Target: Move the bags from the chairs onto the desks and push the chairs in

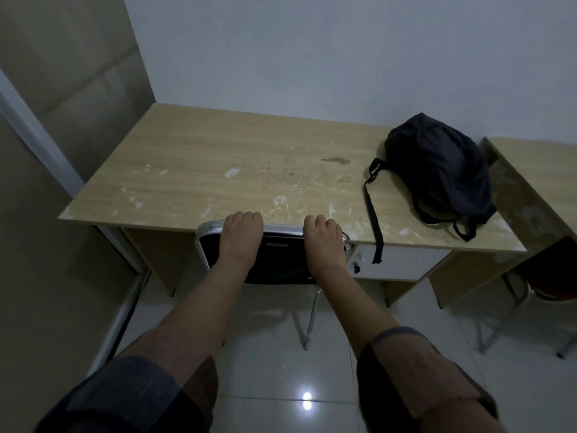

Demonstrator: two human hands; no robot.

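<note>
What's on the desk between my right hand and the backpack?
In the head view, only the backpack's loose black strap lies between it and the right hand, trailing over the desk edge; otherwise bare, scuffed wood.

A light wood-grain rectangular desk (203, 164) stood against the wall. A dark fabric backpack (443, 170) lay on its right end. A black metal-framed chair (274, 260) sat tucked under its front edge, both hands on its backrest: left hand (242, 237), right hand (323, 242). A second wooden desk (530, 195) stood just right.

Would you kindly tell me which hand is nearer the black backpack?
Right. The right hand grips the chair back nearer the backpack; the left hand grips farther left.
</note>
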